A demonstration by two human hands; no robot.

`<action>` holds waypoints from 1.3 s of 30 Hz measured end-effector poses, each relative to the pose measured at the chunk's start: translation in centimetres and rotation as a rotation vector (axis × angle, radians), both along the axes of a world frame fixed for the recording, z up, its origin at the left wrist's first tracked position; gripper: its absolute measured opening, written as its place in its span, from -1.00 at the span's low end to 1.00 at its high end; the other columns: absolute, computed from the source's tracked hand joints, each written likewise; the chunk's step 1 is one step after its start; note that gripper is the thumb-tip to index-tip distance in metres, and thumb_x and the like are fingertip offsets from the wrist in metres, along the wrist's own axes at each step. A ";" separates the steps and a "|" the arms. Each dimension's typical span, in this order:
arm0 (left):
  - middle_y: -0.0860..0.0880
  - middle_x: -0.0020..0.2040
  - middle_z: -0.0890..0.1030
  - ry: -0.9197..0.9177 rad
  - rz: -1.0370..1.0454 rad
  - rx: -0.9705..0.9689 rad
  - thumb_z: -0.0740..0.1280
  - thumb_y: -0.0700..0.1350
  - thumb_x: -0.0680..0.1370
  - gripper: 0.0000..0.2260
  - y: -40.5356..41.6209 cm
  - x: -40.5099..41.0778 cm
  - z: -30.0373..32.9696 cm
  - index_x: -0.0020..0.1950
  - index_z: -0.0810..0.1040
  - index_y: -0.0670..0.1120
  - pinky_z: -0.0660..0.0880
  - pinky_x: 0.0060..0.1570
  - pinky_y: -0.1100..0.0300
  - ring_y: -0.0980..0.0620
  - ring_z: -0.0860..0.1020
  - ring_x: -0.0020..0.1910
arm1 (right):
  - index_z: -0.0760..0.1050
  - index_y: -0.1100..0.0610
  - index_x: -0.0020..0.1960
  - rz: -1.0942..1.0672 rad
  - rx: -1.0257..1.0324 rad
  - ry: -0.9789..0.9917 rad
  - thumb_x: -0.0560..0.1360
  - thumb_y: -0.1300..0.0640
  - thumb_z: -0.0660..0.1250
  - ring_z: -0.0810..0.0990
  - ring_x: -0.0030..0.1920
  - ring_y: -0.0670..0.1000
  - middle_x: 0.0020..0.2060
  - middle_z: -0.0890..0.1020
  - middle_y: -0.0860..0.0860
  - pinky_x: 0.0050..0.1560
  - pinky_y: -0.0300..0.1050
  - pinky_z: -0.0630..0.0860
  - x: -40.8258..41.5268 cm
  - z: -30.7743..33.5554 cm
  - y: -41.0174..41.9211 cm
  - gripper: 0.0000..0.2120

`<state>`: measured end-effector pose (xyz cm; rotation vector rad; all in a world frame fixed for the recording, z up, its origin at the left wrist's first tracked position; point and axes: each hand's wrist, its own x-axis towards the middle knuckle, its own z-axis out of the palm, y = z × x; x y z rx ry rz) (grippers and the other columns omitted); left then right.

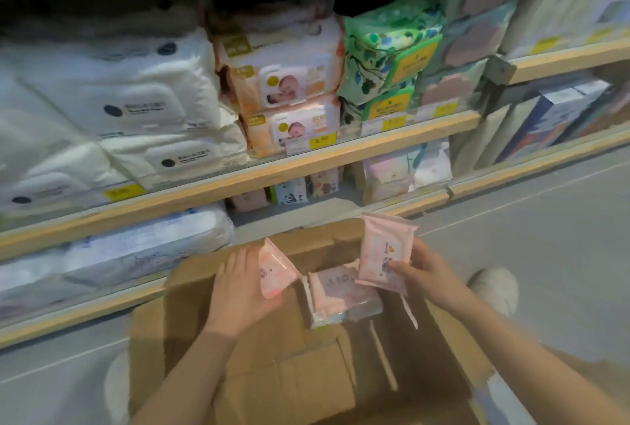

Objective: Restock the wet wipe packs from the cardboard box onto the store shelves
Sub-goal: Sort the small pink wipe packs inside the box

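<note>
An open cardboard box [191, 349] sits on the floor in front of the shelves. My left hand [238, 295] holds a small pink wet wipe pack [274, 271] over the box. My right hand [422, 273] grips another pink wet wipe pack [385, 251], held upright above the box's far edge. Between my hands, a bundle of pink packs [341, 298] lies inside the box. The lowest shelf [306, 216] behind the box holds a few small packs at its back.
The middle shelf [238, 182] carries white packs [112, 111], pink baby wipe packs [286, 84] and green packs [385, 56]. Large white-blue packs [143, 247] fill the lower left. A white shoe [494, 288] stands right of the box on grey floor.
</note>
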<state>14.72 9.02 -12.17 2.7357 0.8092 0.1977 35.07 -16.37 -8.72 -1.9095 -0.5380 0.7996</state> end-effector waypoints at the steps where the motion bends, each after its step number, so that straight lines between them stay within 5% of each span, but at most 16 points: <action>1: -0.03 0.15 0.49 0.005 0.039 -0.002 0.37 0.21 0.19 -0.28 0.9 -0.7 0.1 0.29 0.35 -0.05 0.40 0.08 0.03 -0.07 0.46 0.13 | 0.47 0.00 0.20 0.015 0.012 -0.023 0.47 0.14 0.40 0.64 0.08 -0.02 0.08 0.65 -0.03 0.03 0.07 0.61 -0.2 0.0 1.3 -0.68; 8: -0.03 0.22 0.47 0.233 0.129 -0.102 0.30 0.33 0.18 -0.19 5.0 -4.2 -2.1 0.35 0.25 0.00 0.27 0.27 -0.01 -0.07 0.42 0.22 | 0.46 0.11 0.23 0.165 0.075 -0.200 0.49 0.16 0.37 0.60 0.07 -0.03 0.09 0.60 0.00 -0.02 -0.12 0.60 -2.5 0.0 13.6 -0.68; 13: -0.02 0.17 0.47 0.184 0.094 -0.143 0.37 0.29 0.19 -0.22 5.8 -4.0 -2.6 0.31 0.27 0.00 0.24 0.26 0.03 -0.07 0.41 0.18 | 0.45 0.11 0.26 0.176 0.089 -0.220 0.52 0.19 0.32 0.54 -0.01 -0.12 0.08 0.56 -0.03 -0.22 -0.46 0.47 -3.7 -1.9 20.1 -0.69; 20: 0.00 0.06 0.48 0.009 0.115 -0.152 0.33 0.29 0.16 -0.24 6.5 -4.4 -4.9 0.26 0.30 -0.05 0.22 0.22 0.04 -0.06 0.43 0.10 | 0.50 0.21 0.14 0.136 -0.043 -0.208 0.54 0.17 0.28 0.58 0.00 0.10 0.02 0.61 0.13 0.06 0.06 0.53 -2.0 -6.5 26.6 -0.80; 27: 0.10 -0.09 0.46 -0.131 0.120 -0.090 0.39 0.23 0.17 -0.33 6.3 -4.5 -5.6 0.16 0.36 -0.07 0.31 0.10 0.02 -0.01 0.47 -0.05 | 0.44 0.21 0.29 0.053 -0.064 -0.184 0.54 0.26 0.23 0.52 0.19 0.11 0.20 0.57 0.14 0.11 -0.18 0.43 -1.4 -10.0 31.8 -0.68; 32: 0.12 -0.12 0.40 -0.144 0.103 -0.056 0.40 0.20 0.17 -0.34 6.1 -4.4 -5.2 0.16 0.38 -0.09 0.33 0.06 0.00 -0.03 0.47 -0.08 | 0.45 0.26 0.25 0.019 -0.072 -0.262 0.47 0.33 0.26 0.55 0.12 0.16 0.12 0.59 0.17 0.08 -0.11 0.49 -1.1 -10.4 31.7 -0.65; 34: 0.09 -0.09 0.45 -0.139 0.102 -0.066 0.40 0.23 0.19 -0.34 6.1 -4.5 -5.3 0.17 0.37 -0.08 0.31 0.08 0.00 -0.01 0.46 -0.06 | 0.41 0.22 0.32 0.016 -0.050 -0.225 0.47 0.33 0.27 0.55 0.07 0.08 0.09 0.59 0.10 -0.01 -0.23 0.46 -1.4 -9.3 30.6 -0.58; 39: 0.01 -0.03 0.50 -0.026 0.163 -0.101 0.35 0.31 0.19 -0.29 5.8 -3.6 -4.1 0.18 0.29 -0.05 0.31 0.16 -0.01 -0.05 0.48 0.02 | 0.46 0.13 0.25 0.143 -0.070 -0.189 0.53 0.08 0.33 0.51 -0.13 -0.12 -0.01 0.54 -0.04 -0.10 -0.23 0.47 -4.4 -4.5 24.4 -0.69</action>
